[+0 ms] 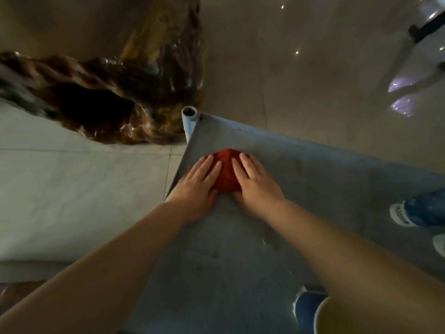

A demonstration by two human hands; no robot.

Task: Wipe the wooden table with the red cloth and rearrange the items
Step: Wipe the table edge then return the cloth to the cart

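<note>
1. While both hands press flat on it, the cloth (226, 169) lies bunched on a grey top (313, 189), near its far left corner.
2. The left hand (197, 184) covers the cloth's left side and the right hand (255, 182) its right. The fingers are straight, and none curl round it.
3. A corner post (189, 112) stands just beyond the cloth.
4. The glossy wood table (101, 102) sits far left, well apart from the cloth.
5. My reading is that wiping the wood has not started, and the rearranging is left too.
6. Hands hide much of the cloth. The wood is blurred and cut off at the left. A cup (322, 317) at near right is cropped, so its contents cannot be made out.
</note>
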